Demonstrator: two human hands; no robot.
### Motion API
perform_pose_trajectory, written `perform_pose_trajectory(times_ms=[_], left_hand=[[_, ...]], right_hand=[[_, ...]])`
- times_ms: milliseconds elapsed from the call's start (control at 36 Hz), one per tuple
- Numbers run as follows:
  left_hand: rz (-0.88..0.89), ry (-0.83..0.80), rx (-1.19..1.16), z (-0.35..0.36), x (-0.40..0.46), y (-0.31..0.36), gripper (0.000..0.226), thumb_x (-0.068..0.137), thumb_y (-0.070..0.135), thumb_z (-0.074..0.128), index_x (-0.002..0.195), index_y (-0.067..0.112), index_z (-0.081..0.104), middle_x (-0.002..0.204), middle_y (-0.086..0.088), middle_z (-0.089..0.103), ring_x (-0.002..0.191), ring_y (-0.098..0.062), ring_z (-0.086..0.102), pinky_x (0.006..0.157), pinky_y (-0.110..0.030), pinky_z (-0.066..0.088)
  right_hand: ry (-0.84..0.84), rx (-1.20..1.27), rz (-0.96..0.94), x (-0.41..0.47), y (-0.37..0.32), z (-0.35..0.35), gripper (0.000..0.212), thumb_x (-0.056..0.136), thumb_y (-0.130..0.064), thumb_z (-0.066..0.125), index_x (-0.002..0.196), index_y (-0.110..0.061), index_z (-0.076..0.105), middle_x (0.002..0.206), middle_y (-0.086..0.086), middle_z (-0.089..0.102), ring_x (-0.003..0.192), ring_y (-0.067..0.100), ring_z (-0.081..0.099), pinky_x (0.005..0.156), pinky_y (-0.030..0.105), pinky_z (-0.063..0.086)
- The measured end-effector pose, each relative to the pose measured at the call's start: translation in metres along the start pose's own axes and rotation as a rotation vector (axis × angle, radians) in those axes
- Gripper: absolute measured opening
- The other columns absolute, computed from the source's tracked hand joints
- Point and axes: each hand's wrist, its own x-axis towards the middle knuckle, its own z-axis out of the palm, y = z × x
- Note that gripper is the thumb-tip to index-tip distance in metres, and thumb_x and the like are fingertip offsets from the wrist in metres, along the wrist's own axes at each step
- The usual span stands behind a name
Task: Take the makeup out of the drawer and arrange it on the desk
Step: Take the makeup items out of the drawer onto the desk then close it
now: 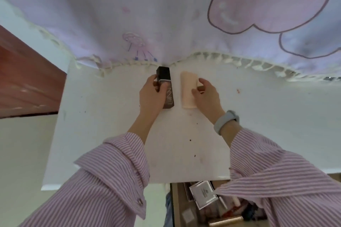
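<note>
A dark brown foundation bottle (pixel 167 96) with a black cap lies on the white desk (pixel 258 125) near its far edge; my left hand (pixel 150 96) grips it from the left. Beside it, apart by a narrow gap, lies a pale peach tube (pixel 187 90). My right hand (pixel 207 96) holds that tube from the right, fingers curled over its side. Below the desk's near edge the open drawer (pixel 174 206) shows several makeup items, among them a white box (pixel 203 192) and a gold tube (pixel 226 221), partly hidden by my right sleeve.
A pale lilac cloth (pixel 166 14) with a tasselled fringe and pink cartoon prints hangs over the desk's far side, just behind the two items. A reddish-brown wooden surface (pixel 24 83) lies left of the desk. Small dark specks dot the desktop.
</note>
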Motion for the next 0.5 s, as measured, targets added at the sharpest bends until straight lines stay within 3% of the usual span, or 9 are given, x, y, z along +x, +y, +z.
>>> perform_pose_trajectory(times_ms=[83, 139, 194, 278, 417, 500], left_hand=[[0.093, 0.016, 0.167, 0.01, 0.018, -0.001, 0.044, 0.094, 0.019, 0.048, 0.134, 0.003, 0.042, 0.135, -0.014, 0.044, 0.121, -0.028, 0.044, 0.095, -0.02, 0.027], [0.151, -0.021, 0.29, 0.018, 0.02, -0.003, 0.046, 0.094, 0.02, 0.042, 0.137, 0.003, 0.037, 0.138, -0.015, 0.042, 0.126, -0.033, 0.037, 0.101, -0.036, 0.028], [0.122, -0.075, 0.367, 0.026, 0.014, -0.004, 0.055, 0.096, 0.025, 0.036, 0.145, 0.007, 0.02, 0.148, -0.01, 0.031, 0.137, -0.028, 0.021, 0.106, -0.042, 0.018], [0.125, -0.141, 0.444, 0.036, 0.004, -0.005, 0.068, 0.098, 0.034, 0.033, 0.148, 0.008, -0.005, 0.157, -0.007, 0.006, 0.143, -0.019, -0.003, 0.11, -0.036, 0.001], [0.098, -0.171, 0.476, 0.035, 0.007, 0.0, 0.068, 0.097, 0.036, 0.034, 0.148, 0.012, -0.004, 0.157, -0.006, 0.003, 0.144, -0.02, -0.002, 0.112, -0.038, 0.0], [0.096, -0.101, 0.382, 0.03, -0.014, 0.004, 0.064, 0.096, 0.032, 0.039, 0.149, 0.016, 0.007, 0.156, -0.007, 0.008, 0.143, -0.023, 0.006, 0.113, -0.043, 0.006]], right_hand=[[0.045, 0.009, -0.01, 0.016, -0.002, 0.002, 0.045, 0.094, -0.011, 0.045, 0.138, -0.011, 0.035, 0.122, 0.008, 0.053, 0.11, 0.023, 0.052, 0.091, 0.031, 0.043], [0.052, 0.0, -0.04, 0.023, -0.003, 0.002, 0.041, 0.095, -0.01, 0.041, 0.136, -0.011, 0.039, 0.125, 0.008, 0.052, 0.111, 0.022, 0.052, 0.093, 0.029, 0.042], [0.043, -0.011, -0.072, 0.028, -0.003, 0.003, 0.039, 0.096, -0.008, 0.037, 0.135, -0.01, 0.042, 0.131, 0.008, 0.051, 0.117, 0.022, 0.049, 0.096, 0.026, 0.038], [0.013, 0.025, -0.125, 0.029, -0.001, 0.005, 0.04, 0.097, -0.008, 0.033, 0.136, -0.009, 0.042, 0.132, 0.009, 0.052, 0.119, 0.019, 0.049, 0.097, 0.02, 0.036], [-0.039, 0.07, -0.185, 0.02, 0.007, 0.0, 0.042, 0.098, -0.01, 0.033, 0.14, -0.012, 0.035, 0.133, 0.003, 0.049, 0.121, 0.012, 0.045, 0.085, 0.0, 0.028], [0.014, 0.101, -0.231, 0.002, 0.018, -0.008, 0.042, 0.095, -0.003, 0.035, 0.136, -0.01, 0.04, 0.133, 0.003, 0.049, 0.122, 0.013, 0.047, 0.093, 0.009, 0.034]])
